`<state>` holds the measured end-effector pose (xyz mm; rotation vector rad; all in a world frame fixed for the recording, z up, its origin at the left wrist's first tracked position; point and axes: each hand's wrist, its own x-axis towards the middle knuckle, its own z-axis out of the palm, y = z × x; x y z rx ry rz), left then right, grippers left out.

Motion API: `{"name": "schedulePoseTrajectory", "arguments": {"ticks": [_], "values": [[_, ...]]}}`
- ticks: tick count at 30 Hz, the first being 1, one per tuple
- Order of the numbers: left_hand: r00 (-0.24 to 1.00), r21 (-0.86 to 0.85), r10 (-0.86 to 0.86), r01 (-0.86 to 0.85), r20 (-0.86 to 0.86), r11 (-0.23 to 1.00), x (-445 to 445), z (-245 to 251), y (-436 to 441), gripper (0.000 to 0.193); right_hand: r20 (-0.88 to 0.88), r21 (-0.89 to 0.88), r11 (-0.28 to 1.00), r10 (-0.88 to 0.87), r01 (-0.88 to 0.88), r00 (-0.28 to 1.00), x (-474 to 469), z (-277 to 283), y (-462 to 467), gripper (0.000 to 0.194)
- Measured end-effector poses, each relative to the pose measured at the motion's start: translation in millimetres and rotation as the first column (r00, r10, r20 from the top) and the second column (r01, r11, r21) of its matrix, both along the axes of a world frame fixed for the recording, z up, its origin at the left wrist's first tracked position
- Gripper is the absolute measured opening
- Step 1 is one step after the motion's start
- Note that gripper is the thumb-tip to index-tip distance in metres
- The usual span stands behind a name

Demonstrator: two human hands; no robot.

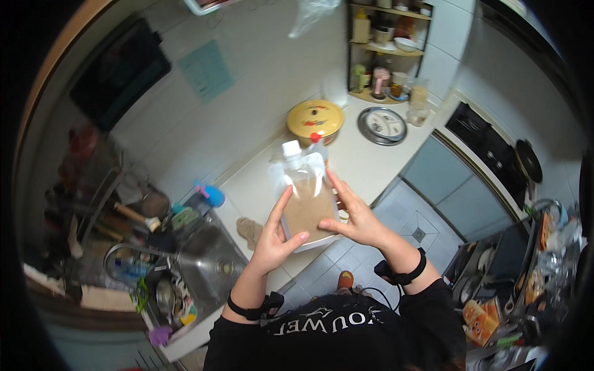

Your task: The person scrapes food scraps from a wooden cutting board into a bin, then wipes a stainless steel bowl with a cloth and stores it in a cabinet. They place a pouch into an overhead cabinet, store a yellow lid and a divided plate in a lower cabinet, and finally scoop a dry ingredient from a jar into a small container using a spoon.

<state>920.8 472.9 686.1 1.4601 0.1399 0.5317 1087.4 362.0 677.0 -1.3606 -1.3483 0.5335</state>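
A clear plastic spout pouch (306, 204) with a white screw cap and brown contents is held upright between both hands. My left hand (274, 241) grips its left edge, the thumb across the lower front. On the right edge, my right hand (355, 213) presses with its thumb near the lower corner. Partly hidden behind the pouch stands a clear bottle with a red cap (317, 147). Farther back on the counter is a yellow lidded enamel pot (315, 121), beside a divided round plate (383, 125).
A steel sink (204, 269) with dishes lies at left, near a blue spray bottle (211, 195). A brown cloth (249, 231) rests on the counter (250, 185). A corner spice shelf (390, 48) and a gas hob (487, 153) are at right.
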Motion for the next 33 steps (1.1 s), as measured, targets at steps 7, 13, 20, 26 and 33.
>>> {"name": "schedulePoseTrajectory", "arguments": {"ticks": [7,13,20,26,33], "values": [[0.990,-0.047,-0.141,0.141,0.004,0.989,41.9,-3.7,-12.6,0.082,-0.003,-0.078,0.996,0.036,-0.036,0.999,31.1,4.0,-39.8,0.074],[0.981,0.016,-0.190,0.189,0.028,0.982,130.6,2.5,-36.1,0.081,-0.407,0.002,1.000,-0.015,0.018,0.913,117.4,-5.4,-70.9,0.090],[0.961,0.116,-0.262,0.251,0.092,0.961,282.7,20.1,-77.7,0.079,-0.361,0.001,1.000,0.017,-0.018,0.932,257.0,18.8,-109.7,0.071],[0.970,0.345,-0.240,0.214,0.034,0.914,377.4,56.3,-63.1,0.077,-0.421,0.006,1.000,0.015,-0.013,0.907,351.6,59.5,-91.2,0.062],[0.946,0.491,0.093,-0.243,0.311,0.836,421.2,107.9,-14.6,0.084,-0.421,0.307,0.952,0.141,-0.005,0.896,431.1,130.7,-22.7,0.051]]}}
